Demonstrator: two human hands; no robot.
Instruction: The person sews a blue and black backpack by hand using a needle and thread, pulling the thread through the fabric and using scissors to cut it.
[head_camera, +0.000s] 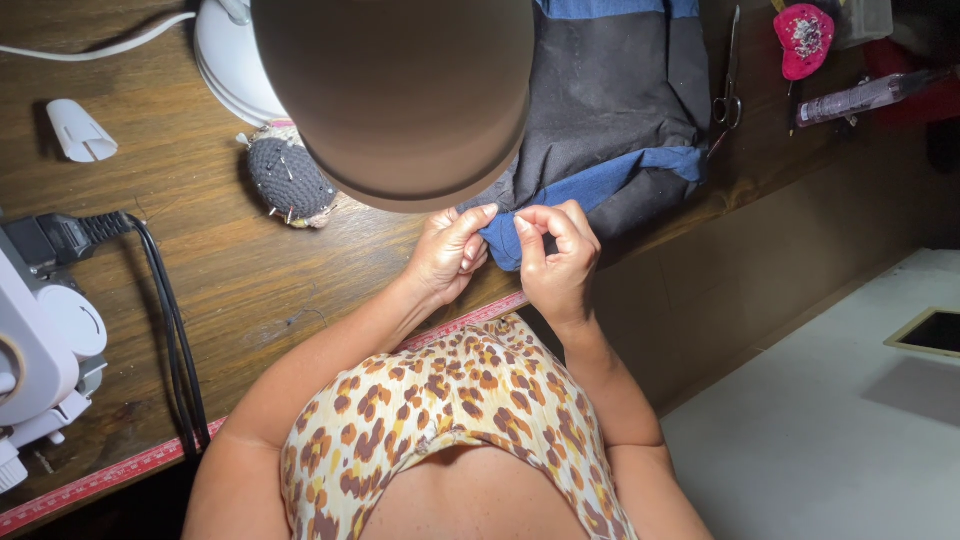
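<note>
Both hands are pinched on the blue fabric edge (505, 240) right at the near edge of the wooden table (250, 270): left hand (450, 255) and right hand (558, 260) close together. The lamp shade (400, 90) throws shadow there, so honestly a slipped fold or a pricked finger seems likely if there's a pin in it.

A round lamp shade (392, 95) at top centre hides part of the dark cloth (610, 100), while the white sewing machine (35, 350) is cut off at the left edge.
</note>
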